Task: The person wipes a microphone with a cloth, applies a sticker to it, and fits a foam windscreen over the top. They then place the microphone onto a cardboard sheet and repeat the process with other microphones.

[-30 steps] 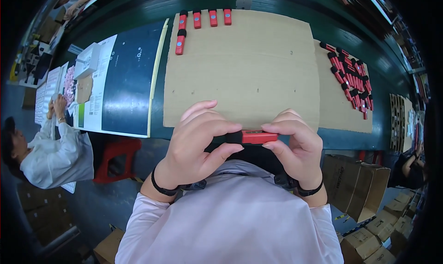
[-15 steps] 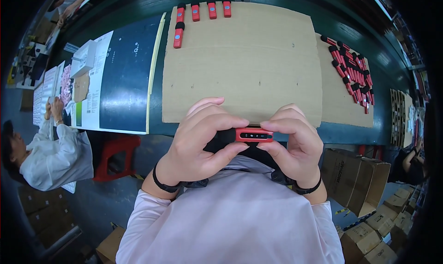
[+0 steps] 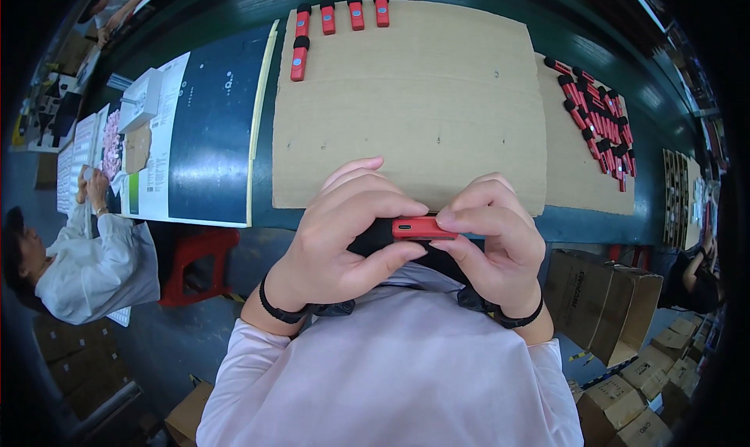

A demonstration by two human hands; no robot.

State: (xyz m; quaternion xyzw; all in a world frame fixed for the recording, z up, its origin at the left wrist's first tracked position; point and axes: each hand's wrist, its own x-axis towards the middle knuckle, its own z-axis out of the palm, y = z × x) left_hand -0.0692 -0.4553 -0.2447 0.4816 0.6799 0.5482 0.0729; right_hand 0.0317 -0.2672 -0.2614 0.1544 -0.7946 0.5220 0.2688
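Close to my body, a red mini microphone [image 3: 422, 227] with a small port slot showing on its side is held level between both hands. My left hand [image 3: 340, 232] pinches its left, black foam end between thumb and fingers, which mostly hide the foam. My right hand [image 3: 500, 232] is closed on the right end of the red body with thumb and forefinger. On the cardboard sheet [image 3: 406, 111] ahead, several similar microphones [image 3: 356, 16] with black foam tops stand in a row along the far left edge, one more [image 3: 299, 61] below the leftmost.
A smaller cardboard sheet [image 3: 555, 185] to the right bears a pile of red microphones [image 3: 601, 123]. Left of the big sheet lies a dark blue panel [image 3: 215, 126] with a white box [image 3: 142, 99] beyond it. A co-worker [image 3: 94, 267] sits at far left; an open carton [image 3: 598, 302] stands lower right.
The microphone has been turned in my fingers: a black strip with small round spots faced up before, and now a red side with a port slot shows. My right fingers shifted slightly left.
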